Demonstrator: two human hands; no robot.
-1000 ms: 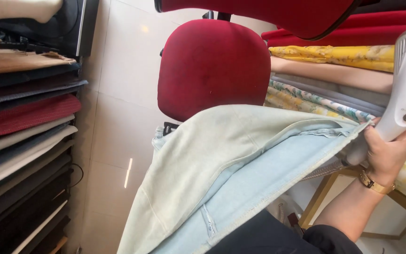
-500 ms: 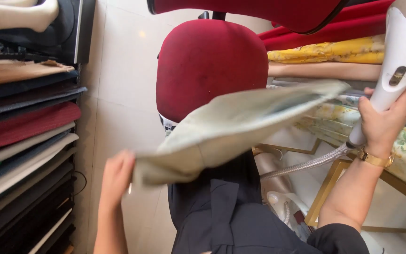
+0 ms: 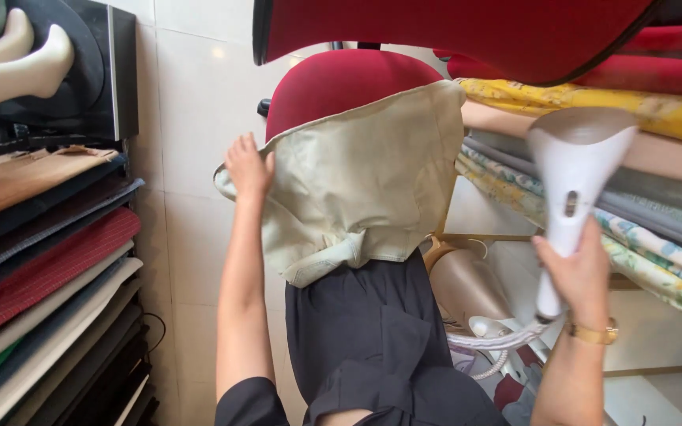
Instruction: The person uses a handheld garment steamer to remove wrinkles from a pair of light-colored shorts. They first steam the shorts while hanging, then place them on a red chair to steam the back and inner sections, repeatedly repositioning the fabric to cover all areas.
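1. The left hand (image 3: 248, 167) pinches the edge of a pale green garment (image 3: 353, 185), draped over a red chair back (image 3: 333, 83).
2. The right hand (image 3: 574, 272) is closed around a white handheld steamer (image 3: 571, 189), upright, right of the garment.
3. Folded fabric stacks (image 3: 45, 268) fill shelves at left; floral rolls (image 3: 657, 252) lie at right.
4. Pale floor tiles (image 3: 191, 197) lie below.
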